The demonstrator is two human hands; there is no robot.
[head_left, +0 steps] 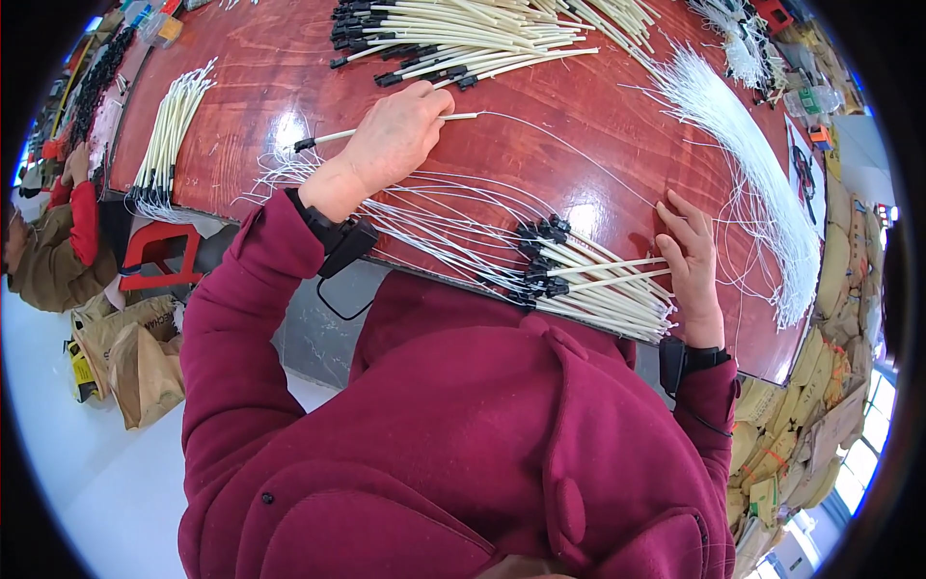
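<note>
My left hand (400, 130) is closed around a slim cream tube with a black end piece (306, 145), held nearly level above the table. From the tube's right end a thin white wire (579, 151) curves across to the fingertips of my right hand (690, 256). My right hand's fingers and thumb are apart, the wire touching the fingertips. Between my hands, at the table's near edge, lies a bundle of cream tubes (612, 302) with black ends. White wires (434, 217) trail from those ends leftward, passing under my left wrist.
A large heap of cream tubes (482, 34) lies at the far side of the red table (260, 48). A smaller tube bundle (174, 130) is at left, a thick sheaf of white wires (757, 164) at right. Beyond the left edge are a red stool (159, 253) and another person's sleeve (84, 222).
</note>
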